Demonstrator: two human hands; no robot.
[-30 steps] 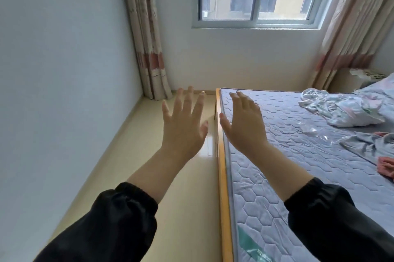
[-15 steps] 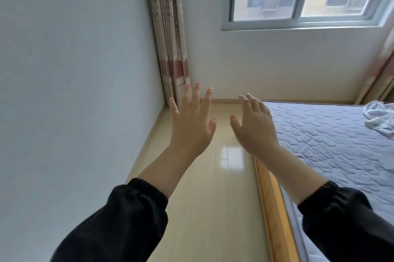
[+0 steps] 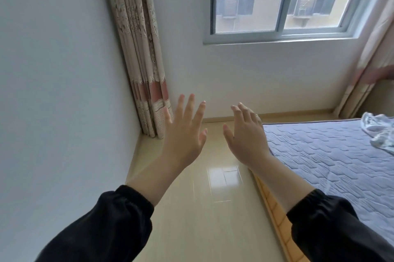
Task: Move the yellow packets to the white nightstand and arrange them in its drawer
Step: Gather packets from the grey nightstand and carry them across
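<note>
Neither hand has a grip on anything: the left hand (image 3: 183, 133) is raised with fingers spread, and the right hand (image 3: 245, 136) beside it has loosely straight fingers. Both are above the glossy floor (image 3: 213, 208). A quilted mattress (image 3: 330, 155) lies to the right. Where the yellow packets are, I cannot tell.

bed (image 3: 330, 155) farther right, crumpled bedding (image 3: 378, 131) nearly out of view

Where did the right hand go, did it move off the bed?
Yes. The right hand swung left: a second ago it showed over the mattress, now it is mostly over the floor beside it.
</note>
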